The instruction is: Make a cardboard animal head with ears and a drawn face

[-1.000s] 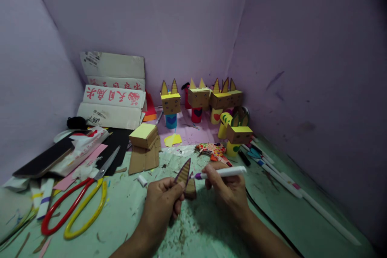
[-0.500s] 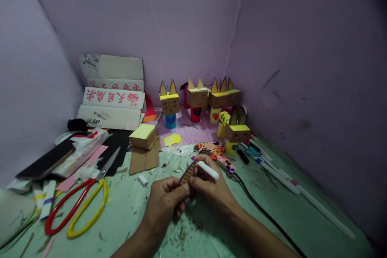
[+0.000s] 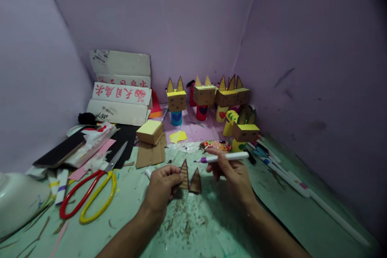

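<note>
My left hand point(image 3: 161, 190) pinches a pair of small brown cardboard triangles point(image 3: 190, 177), held upright over the green table. My right hand point(image 3: 232, 173) grips a white marker with a purple tip point(image 3: 225, 157), lying level, its tip pointing left just above and to the right of the triangles. The tip is off the cardboard.
Large red and yellow scissors point(image 3: 90, 195) lie to the left. A cardboard box with a yellow top point(image 3: 150, 132) stands behind my hands. Several box-headed paper figures point(image 3: 205, 98) line the back wall. More markers point(image 3: 281, 171) lie at the right. White cartons point(image 3: 121, 96) are stacked at back left.
The marker tip was on the cardboard triangle half a second ago; my right hand has since lifted it away to the right and turned it level. The triangles now stand more upright.
</note>
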### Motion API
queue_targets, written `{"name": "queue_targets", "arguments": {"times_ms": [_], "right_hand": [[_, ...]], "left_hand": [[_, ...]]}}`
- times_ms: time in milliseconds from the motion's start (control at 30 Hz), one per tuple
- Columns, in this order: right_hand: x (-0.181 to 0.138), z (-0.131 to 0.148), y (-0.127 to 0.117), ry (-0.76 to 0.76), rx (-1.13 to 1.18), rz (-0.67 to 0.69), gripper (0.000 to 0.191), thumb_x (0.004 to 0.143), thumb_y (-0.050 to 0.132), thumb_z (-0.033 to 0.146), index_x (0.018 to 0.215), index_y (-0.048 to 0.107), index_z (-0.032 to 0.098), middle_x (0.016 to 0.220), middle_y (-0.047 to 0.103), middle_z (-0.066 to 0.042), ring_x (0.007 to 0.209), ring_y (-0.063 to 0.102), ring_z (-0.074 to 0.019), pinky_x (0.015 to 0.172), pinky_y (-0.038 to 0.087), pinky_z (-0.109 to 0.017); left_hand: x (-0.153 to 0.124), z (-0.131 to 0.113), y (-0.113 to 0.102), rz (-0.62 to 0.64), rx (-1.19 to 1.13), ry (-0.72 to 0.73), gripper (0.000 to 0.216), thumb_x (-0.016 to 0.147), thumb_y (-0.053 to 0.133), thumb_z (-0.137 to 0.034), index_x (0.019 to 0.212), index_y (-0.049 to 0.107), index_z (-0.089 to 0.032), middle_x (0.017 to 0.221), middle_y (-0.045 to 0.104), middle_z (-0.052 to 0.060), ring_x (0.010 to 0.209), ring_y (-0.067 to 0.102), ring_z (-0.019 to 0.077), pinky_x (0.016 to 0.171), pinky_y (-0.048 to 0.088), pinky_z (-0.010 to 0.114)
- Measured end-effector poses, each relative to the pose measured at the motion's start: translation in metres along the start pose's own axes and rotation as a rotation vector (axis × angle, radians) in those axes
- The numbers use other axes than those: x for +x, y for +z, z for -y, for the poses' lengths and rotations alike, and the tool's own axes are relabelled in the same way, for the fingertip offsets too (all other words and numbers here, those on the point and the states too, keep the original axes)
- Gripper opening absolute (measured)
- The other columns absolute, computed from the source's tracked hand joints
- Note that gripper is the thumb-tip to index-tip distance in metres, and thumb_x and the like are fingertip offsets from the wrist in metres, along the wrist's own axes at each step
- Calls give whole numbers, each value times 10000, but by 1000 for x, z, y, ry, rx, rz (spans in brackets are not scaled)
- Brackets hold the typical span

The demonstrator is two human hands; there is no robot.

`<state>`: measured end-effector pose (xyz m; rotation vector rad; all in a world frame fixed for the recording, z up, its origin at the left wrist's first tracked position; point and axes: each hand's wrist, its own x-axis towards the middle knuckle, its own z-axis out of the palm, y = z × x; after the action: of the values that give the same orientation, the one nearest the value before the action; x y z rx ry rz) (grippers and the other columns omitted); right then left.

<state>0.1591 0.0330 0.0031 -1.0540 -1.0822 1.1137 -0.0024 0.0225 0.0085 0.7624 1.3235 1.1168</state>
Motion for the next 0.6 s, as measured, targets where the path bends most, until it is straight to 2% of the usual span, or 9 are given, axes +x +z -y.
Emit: {"name": "queue_targets", "arguments": {"times_ms": [100, 200, 367, 600], "right_hand": [[0, -3, -6, -103, -30, -75, 388, 761, 634, 535, 737, 690, 152, 513, 553, 1, 449, 476, -111, 430, 351, -235], [-4, -11, -6, -203, -48, -24, 324, 809, 622, 479, 761, 702, 168, 532, 585, 2, 456, 518, -115, 445, 398, -233], [-9, -18, -4, -292, -90, 68, 184, 848, 619, 356, 877, 704, 195, 643, 656, -12, 552, 597, -134, 518, 473, -242], [-8, -16, -5, -358, -216, 125, 162, 855, 606, 321, 900, 711, 206, 743, 682, -39, 604, 616, -149, 577, 495, -275]], "left_hand": [[0, -1, 0, -6, -6, -24, 148, 440, 648, -224, 522, 547, -155, 371, 400, -90, 339, 255, 21, 352, 112, 169], [-1, -2, 1, 4, 0, -31, 145, 438, 652, -224, 518, 560, -145, 374, 423, -82, 340, 265, 15, 359, 125, 167], [2, 3, 0, 9, 11, -33, 161, 435, 685, -217, 536, 595, -130, 448, 540, -27, 413, 420, 53, 428, 263, 174], [2, 4, -1, 16, 19, -28, 158, 431, 697, -210, 526, 597, -133, 440, 536, -29, 416, 404, 55, 451, 263, 187]]}}
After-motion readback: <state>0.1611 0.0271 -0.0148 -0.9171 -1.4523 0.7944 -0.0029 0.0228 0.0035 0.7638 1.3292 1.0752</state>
